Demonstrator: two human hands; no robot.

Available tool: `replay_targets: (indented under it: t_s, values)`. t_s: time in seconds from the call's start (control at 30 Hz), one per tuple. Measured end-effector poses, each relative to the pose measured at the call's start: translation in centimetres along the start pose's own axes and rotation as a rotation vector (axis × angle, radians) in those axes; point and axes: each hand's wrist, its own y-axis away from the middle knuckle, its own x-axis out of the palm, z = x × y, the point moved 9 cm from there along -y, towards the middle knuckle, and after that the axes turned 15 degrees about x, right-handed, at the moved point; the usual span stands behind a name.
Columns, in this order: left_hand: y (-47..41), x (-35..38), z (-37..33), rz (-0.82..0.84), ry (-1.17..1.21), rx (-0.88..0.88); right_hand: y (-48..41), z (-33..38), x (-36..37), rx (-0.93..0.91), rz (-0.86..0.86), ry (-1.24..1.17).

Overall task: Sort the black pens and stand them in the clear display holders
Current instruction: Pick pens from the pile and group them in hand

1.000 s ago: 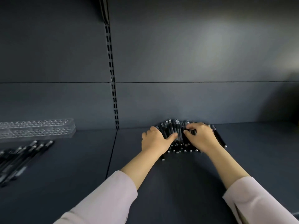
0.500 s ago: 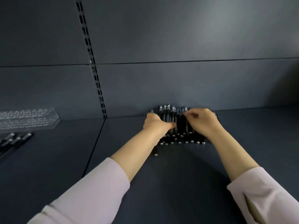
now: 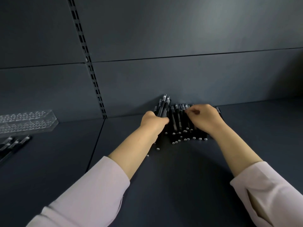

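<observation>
Our left hand (image 3: 154,122) has its fingers curled round a bundle of pens (image 3: 164,107), lifted at the far end so the tips tilt up against the back wall (image 3: 180,79). Our right hand (image 3: 205,119) rests on the pile of black pens (image 3: 178,126) just to the right, fingers bent, thumb and forefinger seemingly pinching the far end of one pen. The pile lies on the shelf (image 3: 180,177) against the wall, long axes running near to far. The barrels are black and slim, with small silvery ends facing us. The clear display holder (image 3: 27,122) sits well apart at the far left, so the left hand is nearer it and the bundle must travel leftward. A few loose pens (image 3: 13,145) lie just in front of it.
</observation>
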Motion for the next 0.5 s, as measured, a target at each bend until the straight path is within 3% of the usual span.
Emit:
replay_targets:
  t_s: [0.33,0.43,0.5]
  values:
    - [1.9,-3.7,0.5,0.052,0.147,-0.064,1.9,2.1,-0.9,-0.060,-0.094,-0.095]
    - [2.8,-5.7,0.7,0.068,0.181,-0.061,3.5,4.4,0.8,-0.066,-0.016,-0.153]
    - [3.6,-7.0,0.9,0.085,0.215,-0.061,4.5,5.6,3.4,0.004,0.152,-0.248]
